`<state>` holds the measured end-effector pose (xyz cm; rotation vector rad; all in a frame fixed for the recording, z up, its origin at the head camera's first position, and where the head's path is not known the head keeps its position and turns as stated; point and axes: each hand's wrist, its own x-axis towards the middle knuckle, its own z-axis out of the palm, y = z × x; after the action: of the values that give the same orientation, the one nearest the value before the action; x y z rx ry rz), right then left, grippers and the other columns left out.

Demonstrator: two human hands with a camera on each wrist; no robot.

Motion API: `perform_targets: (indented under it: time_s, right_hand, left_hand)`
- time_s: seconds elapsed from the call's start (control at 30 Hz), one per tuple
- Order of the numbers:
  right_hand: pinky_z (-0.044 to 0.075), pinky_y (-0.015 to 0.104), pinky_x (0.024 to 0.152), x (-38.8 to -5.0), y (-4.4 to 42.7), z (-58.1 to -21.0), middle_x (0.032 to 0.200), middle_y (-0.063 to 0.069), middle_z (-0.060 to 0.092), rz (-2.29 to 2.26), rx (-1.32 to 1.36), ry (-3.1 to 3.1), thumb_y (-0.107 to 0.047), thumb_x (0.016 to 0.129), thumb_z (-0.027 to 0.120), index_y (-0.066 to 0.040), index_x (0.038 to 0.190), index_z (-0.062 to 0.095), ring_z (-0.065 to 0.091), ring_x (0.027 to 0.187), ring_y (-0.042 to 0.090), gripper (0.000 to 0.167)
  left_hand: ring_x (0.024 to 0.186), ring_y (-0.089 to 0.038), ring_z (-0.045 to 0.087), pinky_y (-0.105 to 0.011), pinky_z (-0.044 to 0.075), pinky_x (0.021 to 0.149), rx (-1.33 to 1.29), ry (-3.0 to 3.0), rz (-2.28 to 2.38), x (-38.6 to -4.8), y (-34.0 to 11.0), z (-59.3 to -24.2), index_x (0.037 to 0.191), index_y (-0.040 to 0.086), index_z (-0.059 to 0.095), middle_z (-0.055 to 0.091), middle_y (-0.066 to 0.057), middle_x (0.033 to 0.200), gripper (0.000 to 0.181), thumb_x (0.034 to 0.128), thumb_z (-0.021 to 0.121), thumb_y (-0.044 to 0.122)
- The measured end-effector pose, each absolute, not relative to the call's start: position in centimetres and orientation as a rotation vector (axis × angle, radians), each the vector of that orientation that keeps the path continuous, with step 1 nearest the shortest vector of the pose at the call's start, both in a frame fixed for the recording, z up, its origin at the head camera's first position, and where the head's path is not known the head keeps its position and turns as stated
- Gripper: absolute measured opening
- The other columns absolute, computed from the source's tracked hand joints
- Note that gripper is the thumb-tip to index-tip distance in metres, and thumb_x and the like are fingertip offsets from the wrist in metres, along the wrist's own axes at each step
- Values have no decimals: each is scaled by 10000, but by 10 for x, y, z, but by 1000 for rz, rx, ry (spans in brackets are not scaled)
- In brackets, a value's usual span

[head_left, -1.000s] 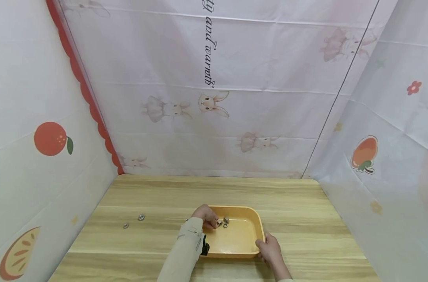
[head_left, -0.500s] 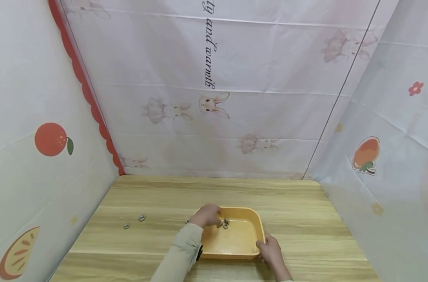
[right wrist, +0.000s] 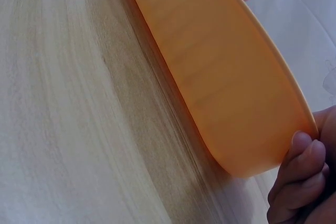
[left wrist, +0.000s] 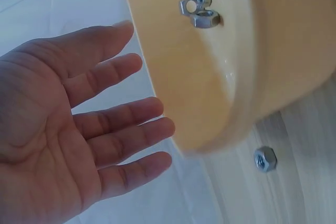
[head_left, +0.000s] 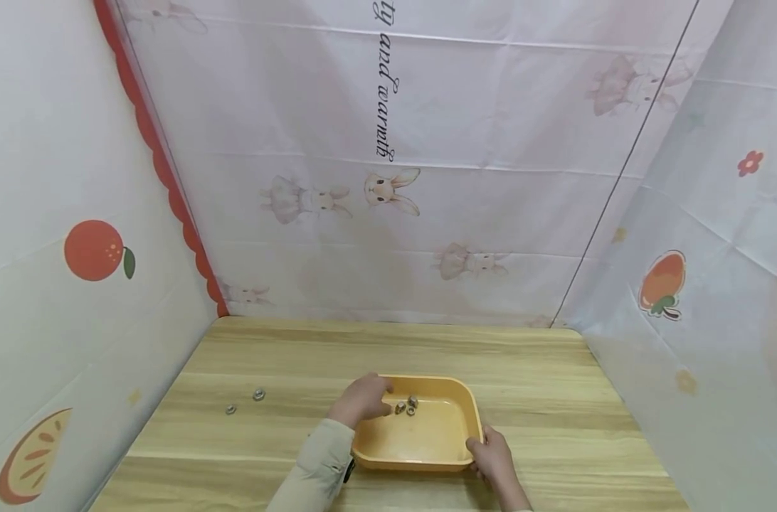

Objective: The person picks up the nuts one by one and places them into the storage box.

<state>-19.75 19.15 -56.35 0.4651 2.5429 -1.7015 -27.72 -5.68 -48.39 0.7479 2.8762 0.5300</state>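
A yellow tray (head_left: 414,435) stands on the wooden table, with three metal nuts (head_left: 411,402) grouped inside near its back left. My left hand (head_left: 364,398) is over the tray's left end, fingers spread and nothing held; the left wrist view shows the bare palm of that hand (left wrist: 63,114) beside the tray's rim (left wrist: 157,98). At the tray's front right corner my right hand (head_left: 492,455) grips the rim, thumb inside. In the right wrist view, curled fingers of this hand (right wrist: 304,182) lie against the tray's outer wall (right wrist: 226,77).
Two nuts (head_left: 258,394) (head_left: 231,409) lie on the left part of the table (head_left: 190,441). Another nut (left wrist: 265,159) is on the table beside the tray in the left wrist view. Patterned cloth walls (head_left: 491,142) enclose the back and both sides.
My left hand has drawn back leftward from the nuts in the tray and its fingers have spread. The right hand keeps its grip on the corner, and the tray has hardly moved.
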Motion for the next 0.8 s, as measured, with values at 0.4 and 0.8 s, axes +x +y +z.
perform_targets:
  time_s: [0.4, 0.8]
  right_hand:
    - [335, 200, 332, -196, 191, -563, 490, 37, 490, -1703, 476, 2533, -43, 792, 492, 44, 929, 559, 434, 375, 123, 175]
    - [343, 203, 332, -188, 184, -566, 495, 40, 493, -1709, 473, 2555, -41, 783, 494, 28, 884, 553, 439, 379, 125, 135]
  left_hand:
    - [759, -213, 556, -334, 495, 617, 817, 3023, 510, -267, -84, -484, 993, 45, 683, 559, -75, 882, 278, 761, 765, 174]
    - [748, -230, 552, -387, 487, 593, 745, 3059, 585, -269, -121, -487, 942, 54, 692, 554, -73, 865, 251, 717, 773, 131]
